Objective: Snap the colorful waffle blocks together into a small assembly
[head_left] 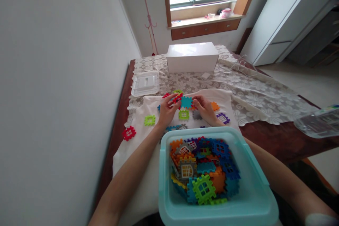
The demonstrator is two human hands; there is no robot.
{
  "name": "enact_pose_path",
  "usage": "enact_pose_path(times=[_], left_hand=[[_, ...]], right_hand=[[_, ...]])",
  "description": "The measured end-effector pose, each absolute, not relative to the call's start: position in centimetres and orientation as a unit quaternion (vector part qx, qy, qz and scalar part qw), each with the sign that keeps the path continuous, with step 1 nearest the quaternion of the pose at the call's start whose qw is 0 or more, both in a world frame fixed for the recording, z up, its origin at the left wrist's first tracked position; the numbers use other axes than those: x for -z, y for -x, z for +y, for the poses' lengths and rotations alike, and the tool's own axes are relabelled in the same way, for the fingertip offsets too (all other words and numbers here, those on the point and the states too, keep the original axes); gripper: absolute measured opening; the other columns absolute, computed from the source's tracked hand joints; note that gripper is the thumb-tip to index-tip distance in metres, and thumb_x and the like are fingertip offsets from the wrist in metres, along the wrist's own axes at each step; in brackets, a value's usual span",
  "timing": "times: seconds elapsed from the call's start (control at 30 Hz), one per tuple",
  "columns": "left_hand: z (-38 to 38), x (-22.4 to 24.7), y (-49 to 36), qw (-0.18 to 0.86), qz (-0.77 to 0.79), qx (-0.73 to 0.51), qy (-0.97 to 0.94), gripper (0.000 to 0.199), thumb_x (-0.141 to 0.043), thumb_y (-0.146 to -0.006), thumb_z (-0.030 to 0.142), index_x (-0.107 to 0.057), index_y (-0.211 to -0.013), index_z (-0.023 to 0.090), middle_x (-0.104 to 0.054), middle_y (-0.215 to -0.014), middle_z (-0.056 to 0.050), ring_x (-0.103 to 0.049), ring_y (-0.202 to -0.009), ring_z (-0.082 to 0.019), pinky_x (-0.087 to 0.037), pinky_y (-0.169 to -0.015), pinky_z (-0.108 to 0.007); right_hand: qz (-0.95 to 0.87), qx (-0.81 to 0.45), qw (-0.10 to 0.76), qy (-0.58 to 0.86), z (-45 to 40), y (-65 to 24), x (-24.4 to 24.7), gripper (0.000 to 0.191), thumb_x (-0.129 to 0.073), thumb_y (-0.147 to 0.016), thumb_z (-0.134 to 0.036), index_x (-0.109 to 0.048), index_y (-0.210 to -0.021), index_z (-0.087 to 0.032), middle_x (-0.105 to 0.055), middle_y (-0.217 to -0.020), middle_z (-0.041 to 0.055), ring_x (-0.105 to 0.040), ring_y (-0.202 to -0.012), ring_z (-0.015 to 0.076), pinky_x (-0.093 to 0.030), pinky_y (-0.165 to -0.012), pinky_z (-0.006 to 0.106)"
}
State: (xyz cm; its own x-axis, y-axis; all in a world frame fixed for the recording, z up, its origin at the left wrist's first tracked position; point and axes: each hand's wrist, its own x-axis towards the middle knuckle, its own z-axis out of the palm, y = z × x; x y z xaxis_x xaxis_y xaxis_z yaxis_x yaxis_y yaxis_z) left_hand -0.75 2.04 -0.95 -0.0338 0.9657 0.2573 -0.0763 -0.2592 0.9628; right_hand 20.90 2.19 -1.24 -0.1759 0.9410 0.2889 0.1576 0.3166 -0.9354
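Head view. The left hand (167, 110) pinches a red piece (178, 98) between thumb and fingers; the right hand (208, 110) has thumb and fingers drawn together at the right side of a blue tile (186, 102). The blue tile sits between the hands, beside the red piece; whether the two are joined cannot be told. Both hands are above the far part of a white cloth (140, 144) on the counter (275, 141). Just below the blue tile lies a lime tile (183, 114); a purple tile (222, 118) and an orange tile (215, 106) lie right of the right hand. A red tile (129, 133) lies nearest the counter's left edge, well apart from the hands. A tub (251, 180) of mixed tiles stands between the forearms, narrowing their room on the near side. Toward the far edge are a white box (192, 61) and, near the far left corner, a lid (145, 83), both apart from the hands. Lace cloth (254, 91) separates the white cloth from the right edge.
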Motion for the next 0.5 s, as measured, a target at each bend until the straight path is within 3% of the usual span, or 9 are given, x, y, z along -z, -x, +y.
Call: enact_pose_path(times=[0.13,0.27,0.4,0.5], left_hand=[[2.55,0.76,1.01,0.423,0.428,-0.642,-0.475,0.055,-0.094,-0.083,0.051,-0.08,-0.128,0.022,-0.084,-0.124,-0.01,-0.081,-0.097,-0.023,-0.068,-0.084,-0.034],[2.74,0.79,1.07,0.415,0.436,-0.66,-0.45,0.056,-0.092,-0.085,0.055,-0.08,-0.129,0.022,-0.085,-0.123,-0.01,-0.081,-0.096,-0.022,-0.068,-0.08,-0.032],[2.71,0.98,1.03,0.411,0.439,-0.656,-0.455,0.056,-0.09,-0.087,0.056,-0.08,-0.131,0.022,-0.084,-0.127,-0.01,-0.081,-0.099,-0.022,-0.068,-0.081,-0.032],[2.61,1.01,1.13,0.412,0.443,-0.644,-0.469,0.058,-0.089,-0.088,0.055,-0.078,-0.134,0.022,-0.084,-0.127,-0.011,-0.081,-0.099,-0.022,-0.067,-0.082,-0.032]], right_hand=[[-0.716,-0.35,0.446,0.406,2.17,-21.6,0.73,0.043,-0.065,-0.104,-0.067,-0.077,-0.111,-0.027,-0.081,-0.111,0.0124,-0.074,-0.113,0.0348,-0.062,-0.096,0.049],[-0.796,-0.309,0.377,0.358,1.73,-21.9,0.82,0.044,-0.093,-0.085,-0.055,-0.083,-0.118,-0.028,-0.08,-0.13,0.0126,-0.065,-0.137,0.0414,-0.047,-0.123,0.062],[-0.897,-0.181,0.275,0.295,1.64,-21.95,1.19,0.037,-0.086,-0.097,-0.043,-0.081,-0.129,-0.025,-0.08,-0.135,0.0136,-0.064,-0.139,0.0388,-0.041,-0.126,0.063],[-0.912,-0.13,0.274,0.278,1.89,-22.02,1.22,0.022,-0.075,-0.105,-0.039,-0.081,-0.121,-0.024,-0.082,-0.126,0.0138,-0.069,-0.13,0.0346,-0.042,-0.125,0.058]])
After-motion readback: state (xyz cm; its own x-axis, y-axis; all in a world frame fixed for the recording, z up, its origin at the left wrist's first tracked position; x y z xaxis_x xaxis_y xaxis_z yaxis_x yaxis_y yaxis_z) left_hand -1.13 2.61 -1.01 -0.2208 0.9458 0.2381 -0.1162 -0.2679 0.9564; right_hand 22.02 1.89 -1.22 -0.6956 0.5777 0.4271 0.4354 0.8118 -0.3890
